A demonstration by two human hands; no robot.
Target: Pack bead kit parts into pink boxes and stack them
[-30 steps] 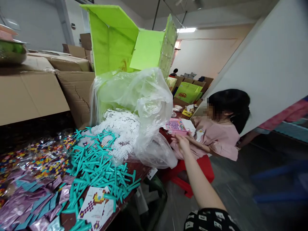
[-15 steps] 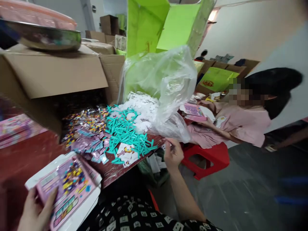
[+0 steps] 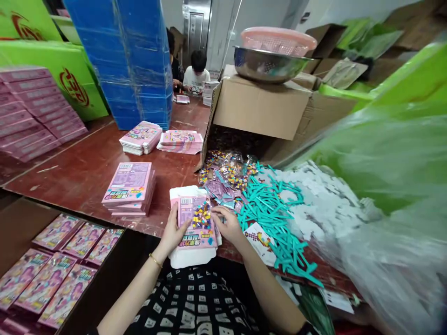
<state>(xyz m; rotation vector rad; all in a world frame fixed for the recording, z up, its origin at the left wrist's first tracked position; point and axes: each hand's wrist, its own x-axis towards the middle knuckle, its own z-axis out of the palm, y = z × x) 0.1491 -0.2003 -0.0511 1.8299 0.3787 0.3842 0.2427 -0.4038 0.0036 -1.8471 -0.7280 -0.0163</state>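
A flat pink cardboard box (image 3: pixel 195 237) with white flaps open at both ends is held low in front of me, by the table edge. A patch of coloured beads shows on its face. My left hand (image 3: pixel 173 232) grips its left side, thumb on top. My right hand (image 3: pixel 228 225) is at its right edge with fingers bent together; what the fingertips hold, if anything, is hidden. Right of it lie a printed pattern card (image 3: pixel 261 244), a heap of teal pen-like sticks (image 3: pixel 265 209), small purple and blue sachets (image 3: pixel 221 188) and bags of coloured beads (image 3: pixel 232 167).
Stacked pink boxes (image 3: pixel 131 181) stand at left on the red table (image 3: pixel 87 153). An open carton (image 3: pixel 258 107) bears a metal bowl (image 3: pixel 268 65) and pink basket. White pieces (image 3: pixel 317 204) and plastic sheeting (image 3: pixel 391 186) lie right. A carton of pink boxes (image 3: pixel 52 274) sits lower left. Two people work beyond.
My view has swung left. My right hand has come from beyond the teal sticks to the right edge of the pink box, still in my left hand.
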